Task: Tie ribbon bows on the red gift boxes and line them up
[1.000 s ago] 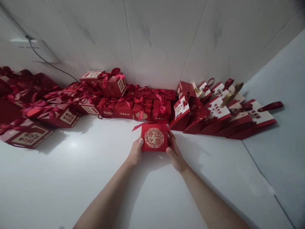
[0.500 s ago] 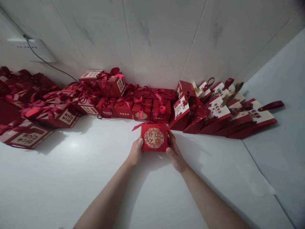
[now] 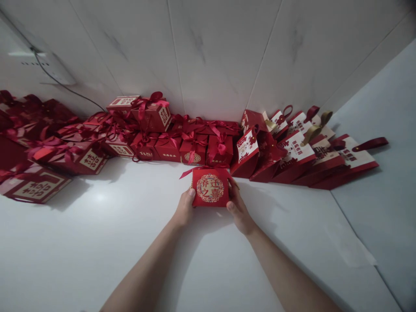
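Red box, its back hidden, fills the snug grip of the left hand and right hand.

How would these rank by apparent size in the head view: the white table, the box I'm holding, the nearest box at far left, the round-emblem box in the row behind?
1. White table
2. Nearest box at far left
3. Held box
4. Round-emblem box
Picture sizes only; nearness to the camera may mislead.
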A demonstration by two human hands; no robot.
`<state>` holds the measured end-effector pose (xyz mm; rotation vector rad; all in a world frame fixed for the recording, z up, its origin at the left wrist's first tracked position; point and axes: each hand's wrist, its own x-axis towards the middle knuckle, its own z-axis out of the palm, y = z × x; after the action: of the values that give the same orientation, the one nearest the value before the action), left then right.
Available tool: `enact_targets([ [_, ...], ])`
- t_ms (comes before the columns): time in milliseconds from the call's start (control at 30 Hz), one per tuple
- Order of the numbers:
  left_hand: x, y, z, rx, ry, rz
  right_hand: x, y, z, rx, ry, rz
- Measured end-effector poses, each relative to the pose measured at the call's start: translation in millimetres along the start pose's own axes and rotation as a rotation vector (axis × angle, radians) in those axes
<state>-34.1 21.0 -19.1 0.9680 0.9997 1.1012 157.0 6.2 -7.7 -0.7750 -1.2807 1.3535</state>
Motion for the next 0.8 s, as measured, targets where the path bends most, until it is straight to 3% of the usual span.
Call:
enact_targets([
  [100,-1.0,0.9,1.5,0.044,0.025,0.071,0.2,-1.7,0.8,0.011,-0.004,-0.004],
  [800,-1.1,3.8,4.5,0.062,0.014,0.108,-0.4,2.0,-0.3,0.018,-0.014,-0.007],
])
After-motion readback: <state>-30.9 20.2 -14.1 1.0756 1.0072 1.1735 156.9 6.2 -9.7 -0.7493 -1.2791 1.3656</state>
